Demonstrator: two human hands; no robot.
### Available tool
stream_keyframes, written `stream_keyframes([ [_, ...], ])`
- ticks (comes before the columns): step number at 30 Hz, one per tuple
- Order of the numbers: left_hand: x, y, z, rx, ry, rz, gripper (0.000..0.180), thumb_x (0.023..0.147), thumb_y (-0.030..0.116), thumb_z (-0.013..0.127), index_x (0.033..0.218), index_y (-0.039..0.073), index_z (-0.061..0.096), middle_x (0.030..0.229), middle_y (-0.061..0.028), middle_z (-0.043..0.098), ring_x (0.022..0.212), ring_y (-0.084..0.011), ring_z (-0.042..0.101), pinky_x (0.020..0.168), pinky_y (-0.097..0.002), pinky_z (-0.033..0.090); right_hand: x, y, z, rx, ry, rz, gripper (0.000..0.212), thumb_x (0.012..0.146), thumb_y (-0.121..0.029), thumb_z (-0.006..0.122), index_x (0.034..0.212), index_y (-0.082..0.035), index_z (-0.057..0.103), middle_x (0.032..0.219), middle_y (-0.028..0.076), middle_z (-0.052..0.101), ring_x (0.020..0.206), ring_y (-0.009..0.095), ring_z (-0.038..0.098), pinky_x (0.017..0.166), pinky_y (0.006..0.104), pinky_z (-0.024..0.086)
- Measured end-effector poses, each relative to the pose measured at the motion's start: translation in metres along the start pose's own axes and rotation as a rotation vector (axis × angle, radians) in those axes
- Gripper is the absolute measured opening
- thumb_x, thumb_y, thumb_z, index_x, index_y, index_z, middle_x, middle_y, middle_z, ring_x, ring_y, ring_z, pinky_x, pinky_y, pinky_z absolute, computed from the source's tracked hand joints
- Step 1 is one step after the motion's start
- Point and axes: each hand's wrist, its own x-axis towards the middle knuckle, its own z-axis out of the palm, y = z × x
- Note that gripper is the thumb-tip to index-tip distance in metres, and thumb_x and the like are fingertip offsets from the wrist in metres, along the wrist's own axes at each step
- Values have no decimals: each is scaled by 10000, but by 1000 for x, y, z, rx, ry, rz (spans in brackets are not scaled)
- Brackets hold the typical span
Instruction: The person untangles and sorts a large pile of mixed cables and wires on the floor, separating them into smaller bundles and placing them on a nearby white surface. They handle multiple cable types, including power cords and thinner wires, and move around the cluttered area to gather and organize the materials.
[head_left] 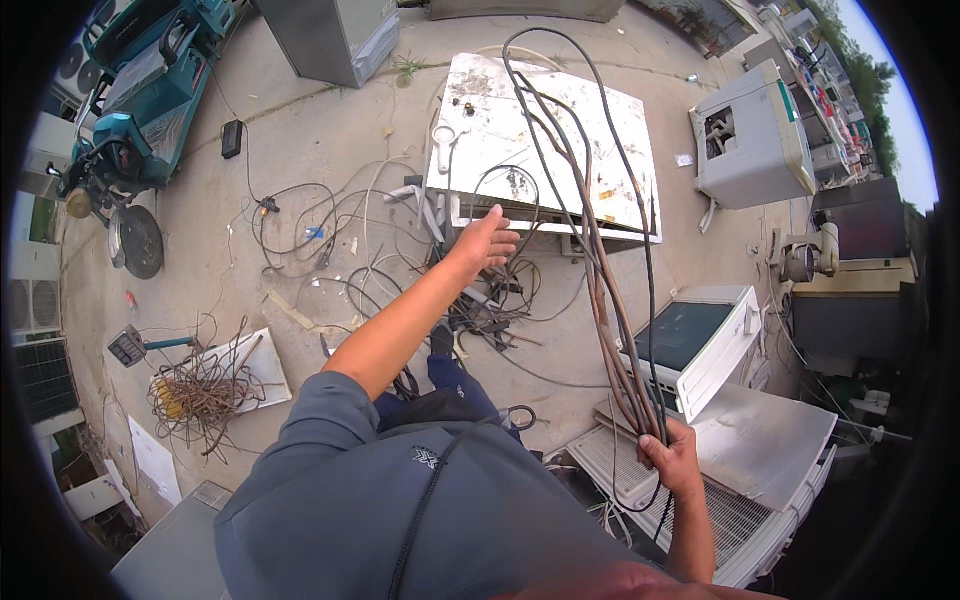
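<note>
My right hand (675, 458) is closed round a bundle of black and brown cables (600, 270) at the right. The bundle runs up and away from my fist, and its far loops lie over a scuffed white metal cabinet (560, 130). My left hand (487, 242) reaches forward at the cabinet's near edge, fingers stretched out and nothing in it. Close to its fingertips a thin black cable loop (505, 170) hangs over that edge. Below this hand, a tangle of dark cables (490, 310) lies on the ground by my feet.
Left, a heap of brown wire (205, 395) rests on a white panel, near a scale (128, 345). A teal three-wheeler (130, 150) stands farther off. At right are a microwave-like appliance (690, 340), grilled panels (740, 510) and a grey-white machine (755, 140). Loose cables (320, 215) cross the concrete.
</note>
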Motion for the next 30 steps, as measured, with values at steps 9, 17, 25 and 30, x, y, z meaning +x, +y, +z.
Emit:
stream_keyframes([
  [9, -8, 79, 26, -562, -8, 163, 301, 1078, 311, 474, 1252, 78, 552, 888, -52, 669, 766, -166, 643, 603, -333, 527, -14, -7, 5, 13, -274, 3, 220, 897, -167, 803, 935, 20, 694, 682, 44, 656, 592, 100, 576, 541, 272, 460],
  [17, -93, 26, -79, -890, 354, 339, 169, 1028, 117, 445, 1023, 79, 610, 795, -63, 633, 686, -237, 627, 631, -415, 556, 55, -47, 36, -569, -473, -126, 225, 802, -115, 873, 880, 13, 706, 631, -12, 579, 608, 71, 486, 561, 281, 426],
  [25, -294, -49, -224, -1089, 637, 665, 283, 1079, 218, 434, 1233, 93, 636, 860, -44, 676, 726, -206, 649, 692, -373, 562, 164, -63, 189, -850, -879, -375, 306, 788, -135, 856, 707, -4, 591, 576, -7, 488, 578, 81, 399, 513, 311, 366],
  [30, -452, -138, -314, -1232, 633, 894, 335, 1083, 307, 417, 1260, 127, 638, 1191, -72, 748, 1038, -239, 714, 871, -390, 547, 166, -71, 360, -1075, -1059, -876, 286, 793, -218, 858, 747, -27, 650, 610, 149, 599, 531, 293, 560, 529, 395, 447],
])
